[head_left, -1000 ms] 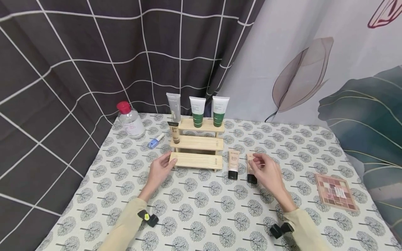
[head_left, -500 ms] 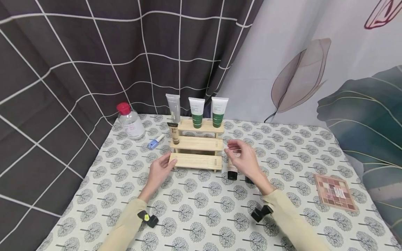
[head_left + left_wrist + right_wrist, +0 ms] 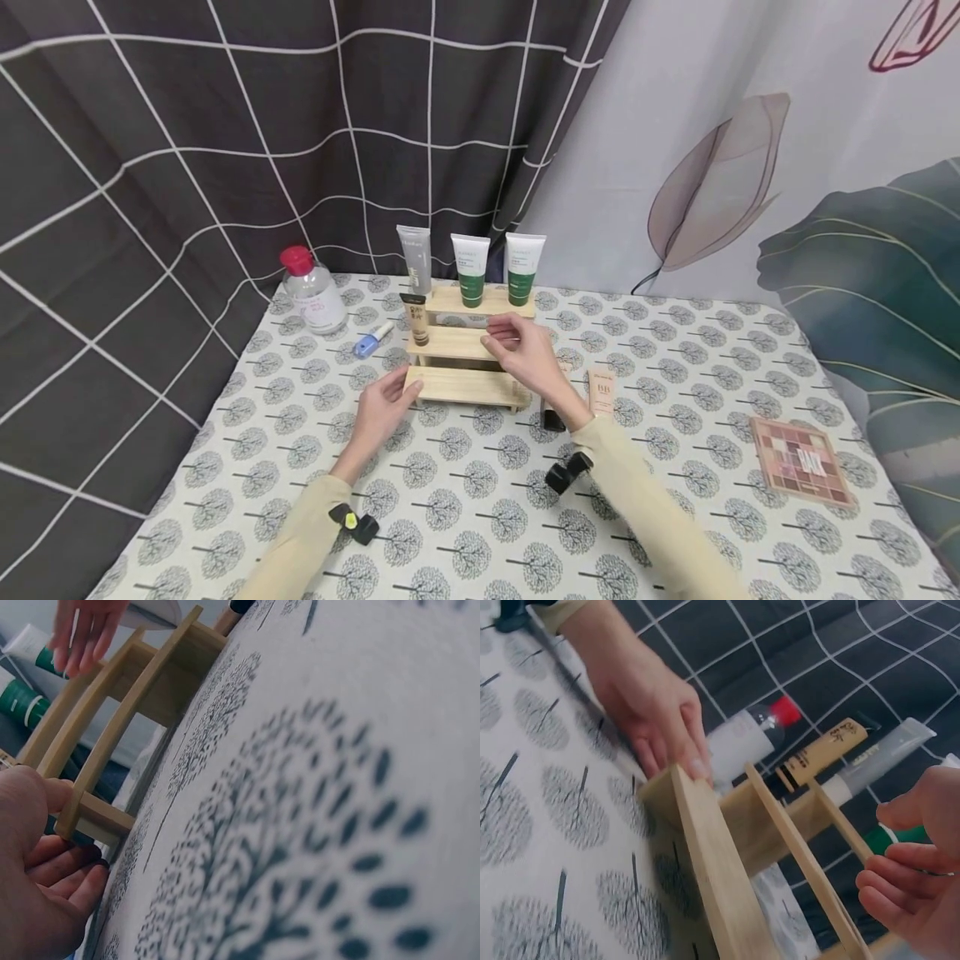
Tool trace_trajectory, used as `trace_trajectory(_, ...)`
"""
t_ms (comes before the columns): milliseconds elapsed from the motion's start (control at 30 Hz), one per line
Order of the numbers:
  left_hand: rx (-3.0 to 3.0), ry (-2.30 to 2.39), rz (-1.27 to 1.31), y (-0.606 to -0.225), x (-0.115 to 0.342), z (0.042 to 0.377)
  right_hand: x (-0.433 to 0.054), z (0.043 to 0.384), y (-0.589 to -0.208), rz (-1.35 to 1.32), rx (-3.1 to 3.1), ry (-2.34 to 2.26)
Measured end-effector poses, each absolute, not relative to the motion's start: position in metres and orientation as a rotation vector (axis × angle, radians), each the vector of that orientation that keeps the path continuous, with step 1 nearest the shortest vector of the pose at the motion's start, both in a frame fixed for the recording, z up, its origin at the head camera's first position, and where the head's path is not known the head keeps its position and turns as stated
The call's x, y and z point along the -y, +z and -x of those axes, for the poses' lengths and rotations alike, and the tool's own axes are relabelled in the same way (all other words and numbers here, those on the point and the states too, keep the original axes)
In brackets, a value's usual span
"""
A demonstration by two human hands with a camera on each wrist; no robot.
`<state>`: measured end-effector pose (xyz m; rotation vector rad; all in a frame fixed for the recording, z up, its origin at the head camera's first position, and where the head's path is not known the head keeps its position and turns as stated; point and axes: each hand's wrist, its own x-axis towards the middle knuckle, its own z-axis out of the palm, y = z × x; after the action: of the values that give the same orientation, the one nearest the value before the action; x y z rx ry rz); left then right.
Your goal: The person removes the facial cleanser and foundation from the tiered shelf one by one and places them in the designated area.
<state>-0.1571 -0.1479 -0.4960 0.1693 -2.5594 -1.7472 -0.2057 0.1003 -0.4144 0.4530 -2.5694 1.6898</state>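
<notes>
My left hand grips the left end of the lowest step of a three-tier wooden display stand; in the left wrist view the thumb lies above the board, fingers below. Over the right end of the middle step hovers my right hand, its fingers loosely bent with nothing seen between them. On the top step stand a grey tube and two white-and-green tubes. A small tan tube with a dark top is at the middle step's left end.
Two BB cream tubes lie right of the stand, one mostly hidden by my right wrist. An eyeshadow palette lies farther right. Left of the stand are a red-capped clear bottle and a small blue bottle. Curtains hang behind.
My right hand has moved left from the BB cream tubes to above the stand's middle step. The right-hand BB cream tube is uncovered again. My left hand has stayed on the stand.
</notes>
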Motion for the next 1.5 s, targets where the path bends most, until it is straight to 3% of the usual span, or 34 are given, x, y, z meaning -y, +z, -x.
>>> trace_trajectory(1000,2.554,-1.816,-0.186,-0.496,0.148,0.159,-0.004,0.228,-0.428,-0.492,2.497,1.941)
trace_trajectory(1500,2.549,-1.807,-0.162,-0.497,0.148,0.158,-0.003,0.219,-0.429,-0.392,2.463,1.940)
